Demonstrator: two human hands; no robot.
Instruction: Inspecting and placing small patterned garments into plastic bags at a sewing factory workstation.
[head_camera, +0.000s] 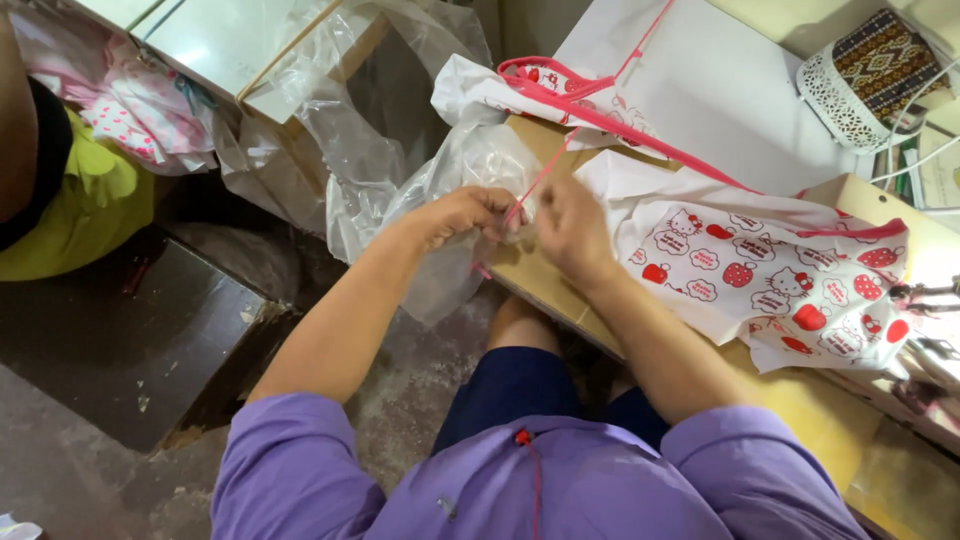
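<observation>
A: At the bench edge, both hands met over the pink cord. Left hand was curled, fingertips pinched on the cord's lower end against the clear plastic bag. Right hand was closed too, back toward the camera, so I couldn't tell exactly what its fingers held; probably the same cord or a fold of plastic.

B: Where did the cord run?

A: Up and right from the hands, across the white printed cloth with the red cat-and-apple pattern, to a looped pink bundle near the bench's far side.

B: Risks?

A: My read: the cord was taut, so a hard tug could have dragged the cloth off the bench toward the floor, since part of it already hung over the near edge. The plastic was thin and crumpled, so it could have torn or slipped from the pinch. The cord end was small and half hidden between the fingers, easy to lose.

B: Anything nearby to snag on?

A: White lattice basket at top right, well apart from the hands. Metal sewing-machine part at the right edge lay just beside the cloth; cloth pulled that way could have caught. Another person in a yellow-green garment sat at far left, not involved.
</observation>
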